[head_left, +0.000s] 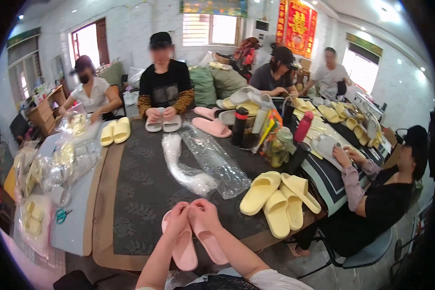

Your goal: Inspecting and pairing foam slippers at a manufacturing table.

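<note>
A pair of pink slippers lies side by side at the table's near edge, heels toward me. My left hand is closed over the far part of the left slipper. Beside it my right hand is closed over the right one, the two hands' fingertips nearly touching. Any small thing between the fingertips is hidden. Just beyond my hands lie a bunch of clear plastic bags and a flatter stack of clear bags. Several pale yellow slippers are piled to my right.
Bottles, a pink flask and a glass jar stand right of centre. Bagged slippers and teal scissors are on the left table. Across, a person handles grey slippers; another sits at the right with a slipper.
</note>
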The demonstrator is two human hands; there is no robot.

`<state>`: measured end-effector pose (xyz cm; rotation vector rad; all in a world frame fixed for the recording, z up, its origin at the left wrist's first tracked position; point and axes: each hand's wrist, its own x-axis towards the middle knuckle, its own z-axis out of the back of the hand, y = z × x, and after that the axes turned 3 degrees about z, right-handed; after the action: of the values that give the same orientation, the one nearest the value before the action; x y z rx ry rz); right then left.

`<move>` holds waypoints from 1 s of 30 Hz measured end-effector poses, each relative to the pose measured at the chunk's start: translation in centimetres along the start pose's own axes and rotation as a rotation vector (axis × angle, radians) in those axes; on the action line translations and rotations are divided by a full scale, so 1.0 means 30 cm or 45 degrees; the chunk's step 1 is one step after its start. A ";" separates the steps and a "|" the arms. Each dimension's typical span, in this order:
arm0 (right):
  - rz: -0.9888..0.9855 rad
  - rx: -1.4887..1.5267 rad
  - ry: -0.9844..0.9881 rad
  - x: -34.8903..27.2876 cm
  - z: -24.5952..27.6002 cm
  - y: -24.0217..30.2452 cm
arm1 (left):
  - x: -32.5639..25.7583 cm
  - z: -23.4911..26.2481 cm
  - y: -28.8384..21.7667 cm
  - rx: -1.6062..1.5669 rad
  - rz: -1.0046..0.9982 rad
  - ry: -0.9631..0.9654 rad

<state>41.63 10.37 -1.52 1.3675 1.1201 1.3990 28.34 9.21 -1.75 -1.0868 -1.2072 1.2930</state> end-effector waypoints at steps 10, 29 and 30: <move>-0.081 0.006 -0.020 -0.007 -0.011 0.041 | -0.013 0.023 -0.049 -0.300 0.065 -0.020; -0.033 -0.017 -0.088 -0.008 -0.016 0.060 | -0.001 0.031 -0.047 -0.604 0.199 -0.095; -0.031 -0.018 -0.090 -0.011 -0.014 0.065 | -0.003 0.032 -0.047 -0.605 0.197 -0.092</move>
<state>41.25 9.59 0.31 1.3781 1.0754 1.3284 27.52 9.03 -0.27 -1.5069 -1.5584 1.1966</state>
